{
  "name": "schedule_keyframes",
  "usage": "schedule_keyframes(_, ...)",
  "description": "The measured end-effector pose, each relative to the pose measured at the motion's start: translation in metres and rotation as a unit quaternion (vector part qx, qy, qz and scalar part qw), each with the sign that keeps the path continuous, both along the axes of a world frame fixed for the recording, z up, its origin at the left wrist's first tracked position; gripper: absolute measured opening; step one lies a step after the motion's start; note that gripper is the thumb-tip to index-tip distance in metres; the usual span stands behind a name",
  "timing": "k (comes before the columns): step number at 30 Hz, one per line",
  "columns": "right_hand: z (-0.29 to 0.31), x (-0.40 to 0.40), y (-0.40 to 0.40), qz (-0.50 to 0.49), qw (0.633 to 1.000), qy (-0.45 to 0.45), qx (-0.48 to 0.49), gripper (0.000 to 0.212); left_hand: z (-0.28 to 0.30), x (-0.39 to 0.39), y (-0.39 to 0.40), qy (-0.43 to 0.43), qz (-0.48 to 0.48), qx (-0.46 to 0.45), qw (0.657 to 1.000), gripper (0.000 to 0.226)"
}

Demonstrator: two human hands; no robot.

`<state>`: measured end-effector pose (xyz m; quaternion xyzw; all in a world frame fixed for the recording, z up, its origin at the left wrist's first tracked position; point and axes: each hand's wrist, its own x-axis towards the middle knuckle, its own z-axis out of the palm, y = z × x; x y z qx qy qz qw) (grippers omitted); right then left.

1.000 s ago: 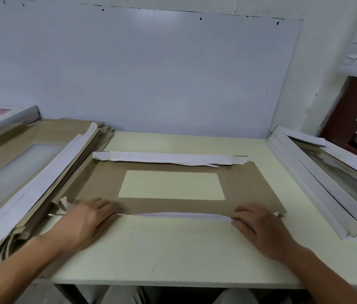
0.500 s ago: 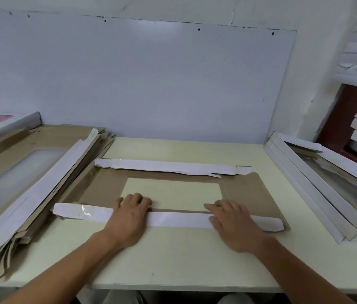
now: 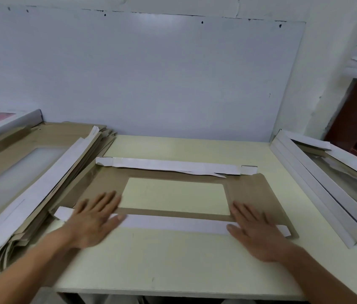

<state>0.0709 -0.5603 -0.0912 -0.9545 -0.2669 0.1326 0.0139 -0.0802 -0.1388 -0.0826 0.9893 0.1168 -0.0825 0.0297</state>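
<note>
Evidently left hand (image 3: pixel 94 218) at seven o'clock and right hand (image 3: pixel 258 230) at five are pressing, fingers flat, the white flap (image 3: pixel 173 224) of a light, bendy cardboard blank (image 3: pixel 250 194) lying on the table (image 3: pixel 173 264); likely best lifted by edges.

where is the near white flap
Head view, centre: near white flap lies along the cardboard sheet's front edge, left hand and right hand on its ends.

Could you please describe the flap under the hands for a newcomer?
On the pale table lies a brown cardboard sheet with a window. Its near white flap, unlike the far flap, lies under the left hand and right hand.
</note>
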Motion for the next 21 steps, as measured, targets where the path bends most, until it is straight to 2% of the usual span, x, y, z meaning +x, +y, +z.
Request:
schedule_keyframes(5, 0.020, -0.002, -0.024, 0.020, 0.998, -0.028, 0.057, 0.056, 0.002, -0.006, 0.010, -0.042, 0.039, 0.047, 0.997, 0.096)
schedule_keyframes(8, 0.043, -0.008, -0.028, 0.032, 0.993, -0.053, 0.096, 0.007, 0.007, -0.004, -0.004, -0.077, 0.031, 0.032, 0.996, 0.090)
schedule_keyframes(11, 0.055, -0.019, -0.023, 0.015, 0.998, -0.006, 0.066, 0.020, 0.014, -0.002, -0.034, -0.082, -0.049, -0.012, 0.995, 0.086)
schedule_keyframes(15, 0.050, -0.040, 0.001, -0.012, 0.994, 0.048, 0.101, 0.011, 0.017, 0.001, -0.092, -0.099, -0.167, -0.040, 0.980, 0.056)
schedule_keyframes(19, 0.048, -0.062, 0.030, -0.041, 0.984, 0.079, 0.153, 0.008, 0.017, -0.003, -0.149, -0.110, -0.251, -0.051, 0.960, 0.070)
schedule_keyframes(21, 0.049, -0.069, 0.037, -0.030, 0.979, 0.113, 0.169, 0.005, 0.016, -0.006, -0.172, -0.127, -0.265, -0.056, 0.954, 0.068)
